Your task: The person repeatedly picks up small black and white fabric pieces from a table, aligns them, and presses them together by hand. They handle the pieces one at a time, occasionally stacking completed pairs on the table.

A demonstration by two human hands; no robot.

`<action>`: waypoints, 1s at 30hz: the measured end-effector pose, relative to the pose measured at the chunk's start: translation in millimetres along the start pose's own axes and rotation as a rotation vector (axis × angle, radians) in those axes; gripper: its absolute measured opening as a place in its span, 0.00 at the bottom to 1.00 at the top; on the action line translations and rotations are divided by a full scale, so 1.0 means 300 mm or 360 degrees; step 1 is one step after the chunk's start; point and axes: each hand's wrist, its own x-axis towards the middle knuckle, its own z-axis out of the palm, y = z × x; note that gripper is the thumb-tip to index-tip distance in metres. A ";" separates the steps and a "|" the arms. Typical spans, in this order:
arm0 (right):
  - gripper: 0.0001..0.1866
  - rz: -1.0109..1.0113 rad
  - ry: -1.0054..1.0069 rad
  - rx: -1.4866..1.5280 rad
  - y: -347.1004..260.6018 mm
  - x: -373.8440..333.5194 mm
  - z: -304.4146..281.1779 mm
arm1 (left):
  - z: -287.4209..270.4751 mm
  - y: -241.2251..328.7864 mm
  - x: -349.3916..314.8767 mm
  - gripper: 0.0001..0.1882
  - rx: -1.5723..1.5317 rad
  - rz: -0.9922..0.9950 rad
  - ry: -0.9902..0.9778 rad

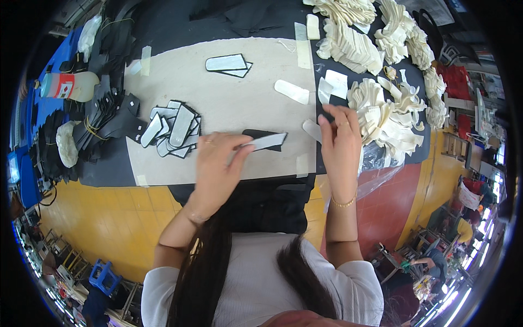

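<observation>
My left hand [218, 166] is closed in a pinch on the near end of a white strip with a dark edge [271, 141], which tilts up over a black fabric piece [256, 133] on the pale sheet. My right hand [341, 144], wearing a gold bracelet, is at the sheet's right edge, fingers loosely bent and apart from the thumb, with nothing visible between them. A white rounded strip [312, 130] lies beside its thumb, one end partly hidden. Farther off is another white strip [292, 92]. To the left sits a pile of black-edged white pieces [177, 128].
Two black-edged pieces [226, 63] lie toward the far side of the taped pale sheet [239, 98]. Bundles of cream fabric pieces [381, 111] crowd the right side. Tied black pieces [109, 117] and a bottle of yellowish liquid [81, 86] are at left.
</observation>
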 end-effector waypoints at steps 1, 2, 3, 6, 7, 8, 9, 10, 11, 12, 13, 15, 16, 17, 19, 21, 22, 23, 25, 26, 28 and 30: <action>0.12 -0.0018 0.0043 -0.0036 0.007 0.022 0.006 | -0.038 0.005 -0.005 0.09 -0.0002 -0.0078 0.0085; 0.14 -0.0096 0.0051 -0.0167 0.017 0.046 0.009 | -0.081 0.004 -0.003 0.08 -0.0003 -0.0157 0.0173; 0.15 -0.0086 0.0095 -0.0199 0.024 0.063 0.016 | -0.121 -0.002 0.006 0.07 -0.0020 -0.0260 0.0314; 0.21 -0.0051 0.0171 -0.0262 0.035 0.108 0.044 | -0.251 -0.036 0.049 0.09 0.0724 -0.0302 0.0506; 0.21 -0.0070 0.0185 -0.0324 0.035 0.122 0.054 | -0.257 -0.042 0.057 0.10 0.0760 -0.0259 0.0521; 0.22 -0.0089 0.0197 -0.0387 0.033 0.138 0.064 | -0.257 -0.045 0.061 0.11 0.0791 -0.0241 0.0556; 0.22 -0.0148 0.0239 -0.0430 0.029 0.156 0.073 | -0.253 -0.046 0.063 0.11 0.0796 -0.0283 0.0588; 0.17 -0.0087 0.0211 -0.0414 0.023 0.177 0.080 | -0.235 -0.037 0.050 0.14 0.0685 -0.0243 0.0428; 0.14 -0.0122 0.0238 -0.0417 0.016 0.180 0.074 | -0.199 -0.025 0.032 0.15 0.0505 -0.0179 0.0221; 0.11 -0.0121 0.0243 -0.0407 0.007 0.185 0.066 | -0.154 -0.015 0.015 0.16 0.0310 -0.0152 0.0033; 0.08 -0.0126 0.0247 -0.0397 -0.002 0.189 0.056 | -0.115 -0.010 0.004 0.17 0.0401 0.0089 -0.0112; 0.04 0.0010 0.0302 -0.0095 -0.025 0.159 0.028 | -0.057 -0.012 -0.013 0.18 0.0505 0.0353 -0.0310; 0.05 0.0146 0.0229 0.0075 -0.033 0.133 0.004 | -0.033 -0.016 -0.017 0.19 0.0517 0.0381 -0.0366; 0.06 0.0204 0.0174 0.0257 -0.039 0.109 -0.014 | -0.014 -0.022 -0.019 0.20 0.0523 0.0395 -0.0425; 0.08 0.0412 0.0012 0.0735 -0.045 0.074 -0.012 | 0.005 -0.024 -0.036 0.21 0.0657 0.0470 -0.0387; 0.08 0.0519 -0.0179 0.1216 -0.045 0.044 0.007 | 0.017 -0.027 -0.051 0.22 0.0698 0.0498 -0.0348; 0.10 0.0568 -0.0241 0.1218 -0.042 0.038 0.019 | 0.019 -0.031 -0.055 0.22 0.0689 0.0467 -0.0355; 0.10 0.0514 -0.0251 0.1171 -0.038 0.033 0.022 | 0.022 -0.036 -0.060 0.22 0.0676 0.0456 -0.0350; 0.10 0.0529 -0.0271 0.1021 -0.035 0.031 0.024 | 0.026 -0.045 -0.070 0.22 0.0635 0.0442 -0.0323; 0.11 0.0579 -0.0288 0.0903 -0.037 0.028 0.015 | 0.025 -0.040 -0.085 0.21 0.0596 0.0423 -0.0321; 0.13 0.0636 -0.0268 0.0663 -0.041 0.052 0.005 | 0.033 -0.049 -0.090 0.21 0.0564 0.0451 -0.0260; 0.13 0.0486 -0.0129 0.0939 -0.051 0.097 0.019 | 0.041 -0.057 -0.094 0.20 0.0559 0.0484 -0.0198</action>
